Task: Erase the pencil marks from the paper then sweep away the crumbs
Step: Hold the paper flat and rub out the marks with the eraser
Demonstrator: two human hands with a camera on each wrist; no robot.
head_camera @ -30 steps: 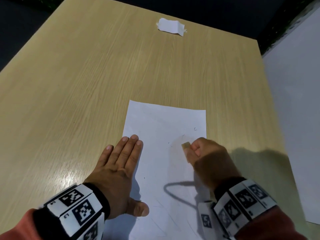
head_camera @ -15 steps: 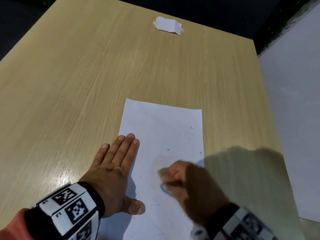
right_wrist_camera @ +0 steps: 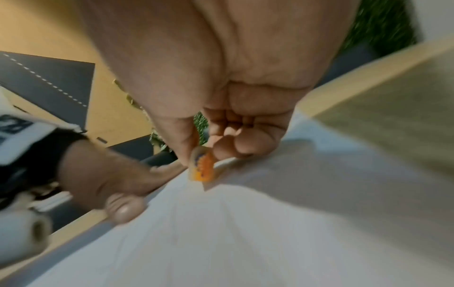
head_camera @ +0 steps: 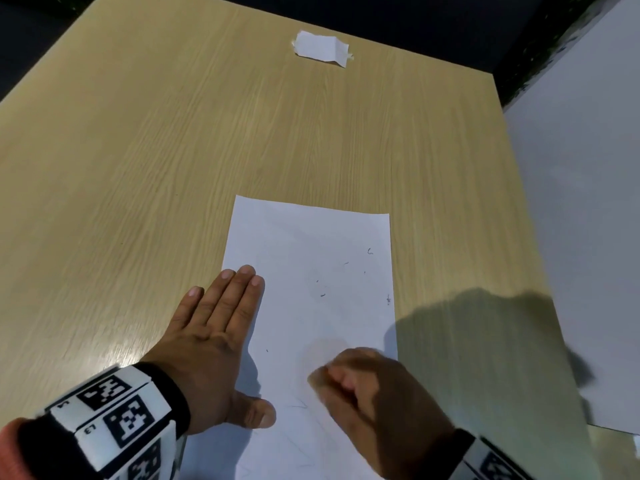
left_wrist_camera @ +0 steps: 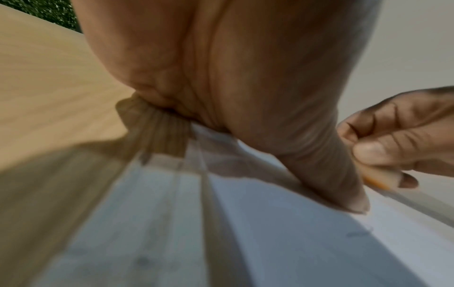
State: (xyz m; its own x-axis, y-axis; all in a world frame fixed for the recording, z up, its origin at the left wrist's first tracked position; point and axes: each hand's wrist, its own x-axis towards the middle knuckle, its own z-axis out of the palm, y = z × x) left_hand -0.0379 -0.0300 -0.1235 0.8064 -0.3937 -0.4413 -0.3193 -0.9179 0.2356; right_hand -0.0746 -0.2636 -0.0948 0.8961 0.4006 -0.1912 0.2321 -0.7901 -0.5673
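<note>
Worktop (head_camera: 173, 150): pale wood grain, fills most of the head view. A white board or sheet (head_camera: 581, 237) lies off its edge at 3 o'clock. A small crumpled white scrap (head_camera: 322, 49) sits alone at 12 o'clock, well apart from the work.

Paper (head_camera: 311, 254): white sheet, long axis running 12 to 6, lying flat at centre toward 6 o'clock. Faint pencil marks (head_camera: 301, 407) show near its lower part, so erasing looks unfinished there.

Left hand (head_camera: 211, 341): at 8 o'clock of the sheet, flat, fingers straight and together, holding nothing. The fingertips and thumb overlap the sheet's left edge while the palm rests on the wood. Judged purpose: pinning the sheet so rubbing does not drag or crease it.

Right hand (head_camera: 374, 403): at 5 o'clock, blurred in the head view, fingers curled tight. The right wrist view shows thumb and forefinger pinching a small eraser (right_wrist_camera: 202, 167), orange-printed, its lower end at the sheet. The short pinch near the tip probably gives firm downward pressure.

Crumbs (head_camera: 322, 295): a few dark curled specks scattered over the upper right of the sheet, toward 1 o'clock, one (head_camera: 388, 299) at the right edge. Not yet swept; that step waits on the erasing.
</note>
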